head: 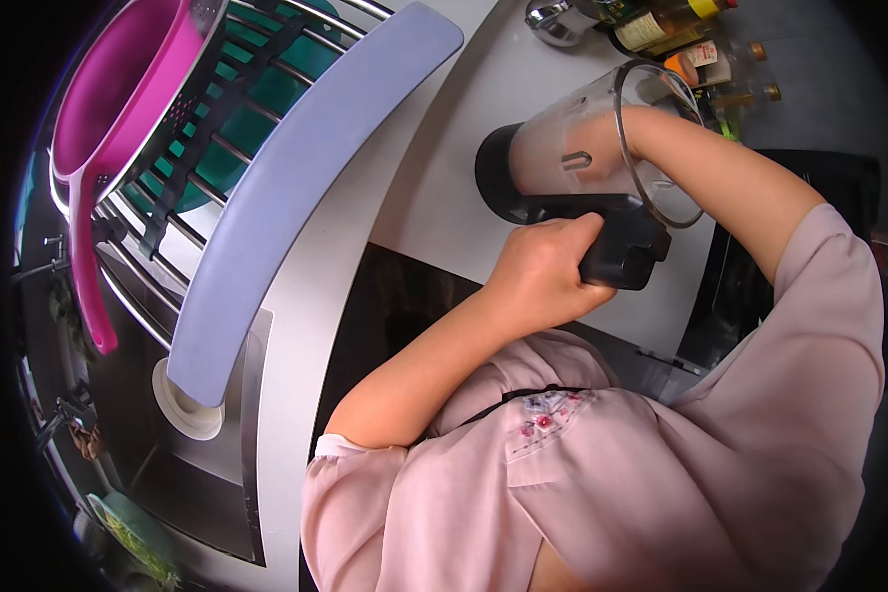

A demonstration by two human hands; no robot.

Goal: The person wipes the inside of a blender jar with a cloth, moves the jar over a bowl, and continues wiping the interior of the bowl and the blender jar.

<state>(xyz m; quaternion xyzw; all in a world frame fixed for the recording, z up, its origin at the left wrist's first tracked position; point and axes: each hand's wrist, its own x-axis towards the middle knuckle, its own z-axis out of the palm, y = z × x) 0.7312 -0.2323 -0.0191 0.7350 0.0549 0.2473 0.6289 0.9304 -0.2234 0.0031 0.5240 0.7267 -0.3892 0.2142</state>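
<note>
My left hand (544,270) grips the black handle (621,244) of a clear blender jar (544,140) with a black base (499,174). On the picture, the jar slants across the white countertop (433,196), its round mouth towards the upper right. My right forearm passes through that mouth, and my right hand (592,144) is inside the jar. Through the cloudy wall the hand looks blurred, so its fingers and anything in them cannot be made out.
Several bottles (644,29) stand beyond the jar, beside a black cooktop (821,170). A lilac board (303,192) lies by a metal drying rack (237,148) above the steel sink (192,488). The rack side holds a pink strainer (111,96). Greens fill a bowl (129,510).
</note>
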